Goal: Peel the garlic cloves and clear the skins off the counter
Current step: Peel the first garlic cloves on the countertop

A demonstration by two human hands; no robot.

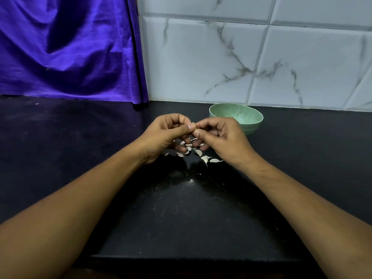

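Both my hands meet above the black counter. My left hand and my right hand pinch one small garlic clove between thumbs and fingertips; the clove is almost wholly hidden by the fingers. Below the hands several white garlic cloves and bits of skin lie scattered on the counter, some hidden under my fingers. A pale green bowl stands just behind my right hand; its inside is not visible.
A purple cloth hangs at the back left down to the counter. A white marbled tile wall closes the back. The counter's front edge runs near the bottom.
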